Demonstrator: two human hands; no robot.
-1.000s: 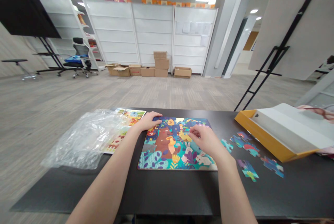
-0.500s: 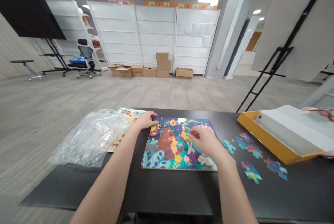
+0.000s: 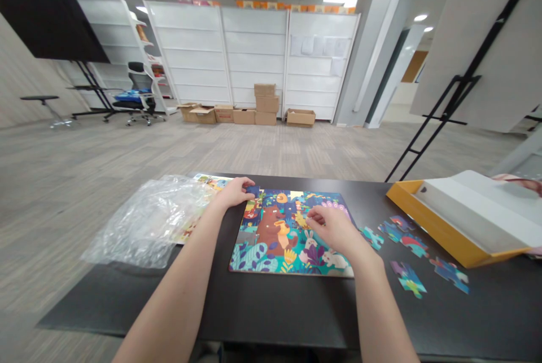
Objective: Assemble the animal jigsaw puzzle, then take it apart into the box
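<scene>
A colourful jigsaw puzzle [image 3: 275, 227] with a bear, rabbits and flowers lies on the black table, mostly assembled. At its upper left corner my left hand [image 3: 237, 192] pinches a dark blue puzzle piece [image 3: 254, 190], which looks slightly raised from the board. My right hand [image 3: 332, 228] is over the right half of the puzzle, its fingers bent and pressed together. Whatever may be between those fingertips is hidden. Several loose pieces lie right of the board, among them a purple and green puzzle piece [image 3: 409, 279] and a blue puzzle piece [image 3: 449, 274].
Crumpled clear plastic [image 3: 139, 224] partly covers a printed picture sheet [image 3: 214, 181] on the left. An open yellow box [image 3: 449, 233] with a white inside sits at the right. Beyond the black table [image 3: 288, 312] are cardboard boxes [image 3: 266, 104] and a whiteboard stand [image 3: 440, 117].
My left hand has shifted slightly up and left at the corner, and the dark blue piece under its fingers now shows more. My right hand stays nearly still.
</scene>
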